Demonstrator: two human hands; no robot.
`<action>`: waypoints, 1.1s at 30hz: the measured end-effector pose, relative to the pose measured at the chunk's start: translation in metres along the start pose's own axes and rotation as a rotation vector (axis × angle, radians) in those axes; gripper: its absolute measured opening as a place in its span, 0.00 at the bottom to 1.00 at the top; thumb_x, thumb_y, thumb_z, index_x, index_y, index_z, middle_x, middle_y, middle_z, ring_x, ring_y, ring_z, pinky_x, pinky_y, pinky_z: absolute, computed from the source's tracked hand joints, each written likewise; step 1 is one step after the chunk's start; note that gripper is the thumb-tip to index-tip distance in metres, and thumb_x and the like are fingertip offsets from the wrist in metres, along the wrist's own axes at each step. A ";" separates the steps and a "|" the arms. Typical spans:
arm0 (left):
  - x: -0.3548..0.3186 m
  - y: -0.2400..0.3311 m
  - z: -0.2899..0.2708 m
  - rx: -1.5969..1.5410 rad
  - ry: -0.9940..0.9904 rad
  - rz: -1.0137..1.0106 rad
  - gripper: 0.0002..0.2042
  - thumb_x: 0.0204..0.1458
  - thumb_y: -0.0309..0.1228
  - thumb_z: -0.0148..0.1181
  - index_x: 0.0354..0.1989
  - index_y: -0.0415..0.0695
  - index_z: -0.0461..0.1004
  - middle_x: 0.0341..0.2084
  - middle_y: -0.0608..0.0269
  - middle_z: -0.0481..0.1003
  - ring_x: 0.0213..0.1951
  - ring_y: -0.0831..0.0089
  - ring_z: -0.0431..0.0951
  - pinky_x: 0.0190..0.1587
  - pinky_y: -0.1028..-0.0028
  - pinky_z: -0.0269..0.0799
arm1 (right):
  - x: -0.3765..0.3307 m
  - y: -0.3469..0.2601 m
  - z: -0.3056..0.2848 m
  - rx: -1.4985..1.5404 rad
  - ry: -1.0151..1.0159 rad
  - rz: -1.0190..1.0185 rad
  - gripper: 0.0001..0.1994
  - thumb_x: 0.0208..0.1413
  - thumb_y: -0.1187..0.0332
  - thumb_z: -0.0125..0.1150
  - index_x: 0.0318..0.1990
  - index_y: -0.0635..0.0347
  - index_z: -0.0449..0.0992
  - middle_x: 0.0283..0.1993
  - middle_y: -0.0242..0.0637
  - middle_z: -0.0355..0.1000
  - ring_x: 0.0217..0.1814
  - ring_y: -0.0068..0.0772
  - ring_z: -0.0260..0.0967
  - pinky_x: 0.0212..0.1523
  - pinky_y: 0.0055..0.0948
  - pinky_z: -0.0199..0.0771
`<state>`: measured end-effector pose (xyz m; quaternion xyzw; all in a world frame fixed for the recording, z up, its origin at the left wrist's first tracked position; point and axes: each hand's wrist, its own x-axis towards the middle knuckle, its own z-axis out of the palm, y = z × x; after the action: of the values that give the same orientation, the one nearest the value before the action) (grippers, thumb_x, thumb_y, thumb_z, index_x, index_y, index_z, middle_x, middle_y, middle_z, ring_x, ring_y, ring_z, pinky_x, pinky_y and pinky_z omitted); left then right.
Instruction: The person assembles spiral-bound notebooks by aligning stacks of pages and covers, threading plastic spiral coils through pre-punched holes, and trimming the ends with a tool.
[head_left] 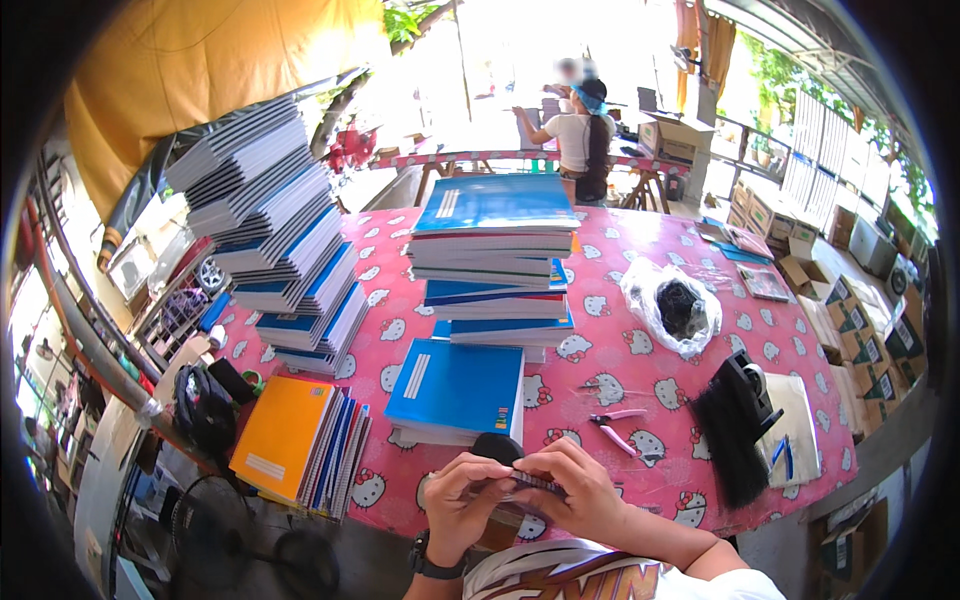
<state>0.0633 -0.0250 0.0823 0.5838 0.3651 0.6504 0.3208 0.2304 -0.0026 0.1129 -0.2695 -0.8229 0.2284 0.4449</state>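
Note:
Close to my body, at the table's front edge, my left hand (460, 496) and my right hand (574, 489) meet with bent fingers. Between them they pinch a small dark object with a rounded black top (497, 447); its kind is unclear, as fingers cover much of it. Just beyond lies a blue notebook (455, 386) on top of a low stack. Behind it rises a taller stack of notebooks (490, 250), blue cover uppermost. To the right are pliers with pink handles (615, 428), lying apart from my hands.
A tall, leaning notebook pile (275, 235) stands at left, near a row topped by an orange notebook (283, 437). On the right are a clear plastic bag (672, 308) with black contents, bundled black strands (728, 440) and a tape dispenser (752, 385). Another person (580, 140) works at a far table.

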 end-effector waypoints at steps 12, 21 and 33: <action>-0.002 0.000 0.007 0.065 -0.078 0.054 0.07 0.41 0.18 0.64 0.29 0.39 0.76 0.28 0.60 0.75 0.31 0.72 0.76 0.33 0.77 0.70 | 0.006 0.000 -0.010 -0.026 0.020 -0.062 0.09 0.46 0.69 0.67 0.32 0.61 0.73 0.28 0.34 0.68 0.29 0.35 0.64 0.27 0.31 0.66; -0.006 -0.010 0.008 0.314 -0.182 0.036 0.10 0.50 0.32 0.60 0.39 0.44 0.71 0.34 0.65 0.72 0.39 0.68 0.71 0.46 0.69 0.58 | 0.003 0.000 -0.009 -0.096 -0.090 0.024 0.07 0.47 0.72 0.63 0.33 0.63 0.73 0.30 0.39 0.69 0.31 0.41 0.68 0.29 0.33 0.67; 0.023 0.054 -0.153 0.459 0.941 0.150 0.14 0.61 0.35 0.45 0.38 0.35 0.72 0.31 0.64 0.71 0.34 0.77 0.69 0.38 0.75 0.64 | -0.006 0.068 -0.077 -0.158 0.216 0.345 0.21 0.53 0.58 0.60 0.51 0.61 0.69 0.46 0.38 0.72 0.45 0.31 0.69 0.43 0.33 0.68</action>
<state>-0.0904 -0.0495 0.1326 0.3082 0.5601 0.7665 -0.0613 0.3150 0.0556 0.1058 -0.4634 -0.7274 0.2055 0.4625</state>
